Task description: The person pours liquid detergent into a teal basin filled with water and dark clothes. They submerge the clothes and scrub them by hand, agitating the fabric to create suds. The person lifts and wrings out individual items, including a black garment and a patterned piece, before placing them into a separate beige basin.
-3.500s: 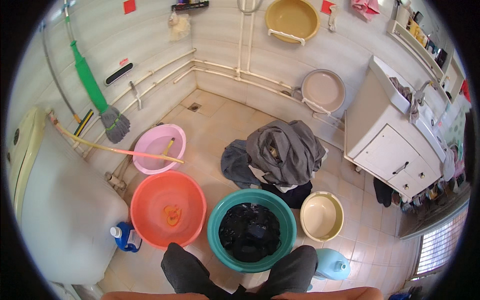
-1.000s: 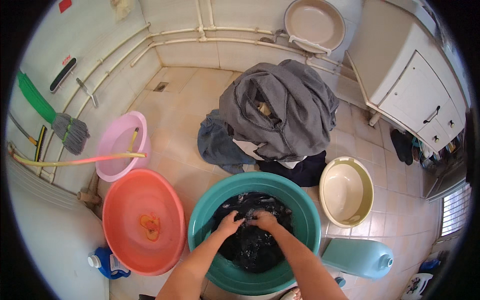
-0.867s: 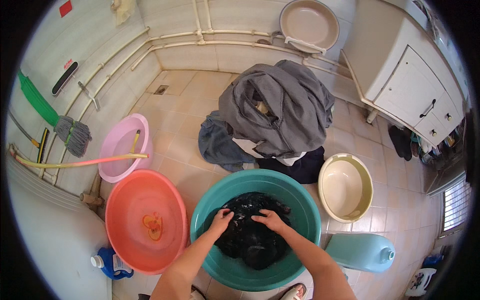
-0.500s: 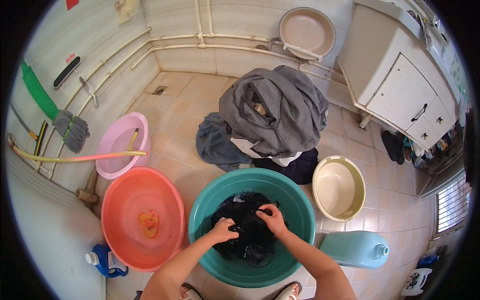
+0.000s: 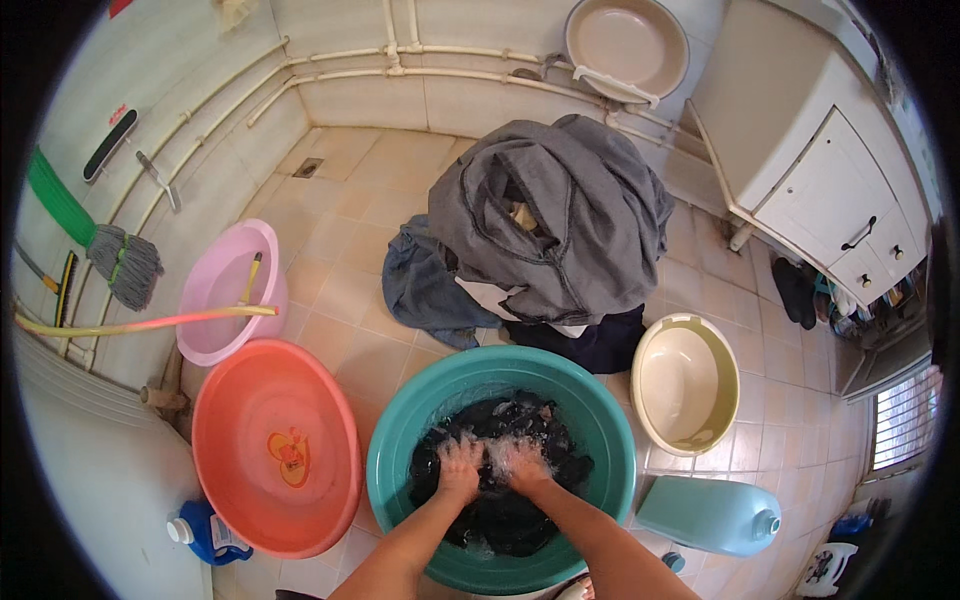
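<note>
A round teal basin [image 5: 397,392] stands on the floor right in front of me, holding water and a soaked black garment [image 5: 545,425]. Both of my hands press flat down on the wet cloth, side by side near its middle. My left hand [image 5: 459,466] has its fingers stretched forward. Splashing water partly covers the fingers of my right hand [image 5: 520,464], which also look stretched out. Neither hand grips the cloth.
A pile of grey clothes [image 5: 570,220] lies just beyond the basin. To the left are an orange basin [image 5: 230,470] and a pink basin [image 5: 205,290] with a hose [image 5: 150,321] across it. A cream basin [image 5: 700,400] and a pale-blue jug [image 5: 705,515] are on the right.
My hands have gone from pinching the black cloth apart to lying flat on it, closer together. Water now splashes up around the fingers. The view has shifted slightly.
</note>
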{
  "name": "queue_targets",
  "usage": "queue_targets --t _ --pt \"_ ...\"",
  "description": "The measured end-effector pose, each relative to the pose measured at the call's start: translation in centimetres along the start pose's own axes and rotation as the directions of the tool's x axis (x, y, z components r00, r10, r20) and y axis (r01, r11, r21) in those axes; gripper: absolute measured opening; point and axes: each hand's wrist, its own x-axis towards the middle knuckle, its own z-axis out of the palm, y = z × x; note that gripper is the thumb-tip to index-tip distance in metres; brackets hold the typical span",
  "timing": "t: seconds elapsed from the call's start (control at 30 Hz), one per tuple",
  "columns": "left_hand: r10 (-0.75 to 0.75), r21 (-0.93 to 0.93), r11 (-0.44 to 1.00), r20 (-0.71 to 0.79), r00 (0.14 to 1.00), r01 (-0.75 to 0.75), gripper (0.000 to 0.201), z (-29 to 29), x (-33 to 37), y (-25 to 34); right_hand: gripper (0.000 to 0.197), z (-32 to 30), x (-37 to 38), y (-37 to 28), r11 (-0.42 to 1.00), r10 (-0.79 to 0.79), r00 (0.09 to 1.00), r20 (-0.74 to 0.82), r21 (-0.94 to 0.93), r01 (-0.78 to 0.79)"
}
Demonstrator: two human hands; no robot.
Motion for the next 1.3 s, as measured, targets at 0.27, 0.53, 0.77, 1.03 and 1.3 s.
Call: queue_targets --t 0.27,0.53,0.77,1.03,1.3 --pt "-0.374 -0.669 0.568 0.309 0.874 0.479 0.040 -4.6 3.6 -2.5 0.029 3.0 7.2 2.5 0.923 0.273 0.962 0.014 0.278 -0.266" --pt "-0.071 -0.632 -0.488 0.716 0.694 0.602 0.065 -11.1 -0.8 -4.6 0.048 -0.9 1.8 4.4 0.019 0.383 0.902 0.199 0.975 -0.223" --pt "0.098 -0.699 -0.149 0.693 0.714 0.699 0.052 -13.7 -3.1 -3.7 0.044 -12.2 -5.3 1.8 0.795 -0.103 0.977 -0.185 0.575 0.192" --pt "0.084 -0.540 0.834 0.326 0.941 0.112 0.046 -11.0 -4.2 -2.1 0.054 -6.4 -6.6 1.0 0.676 0.059 0.980 -0.191 0.730 0.102" --pt "0.053 -0.132 0.991 0.385 0.921 -0.002 0.111 -10.0 -5.9 2.9 0.098 -4.4 -7.5 -3.6 0.991 0.105 0.980 0.168 -0.104 -0.088"
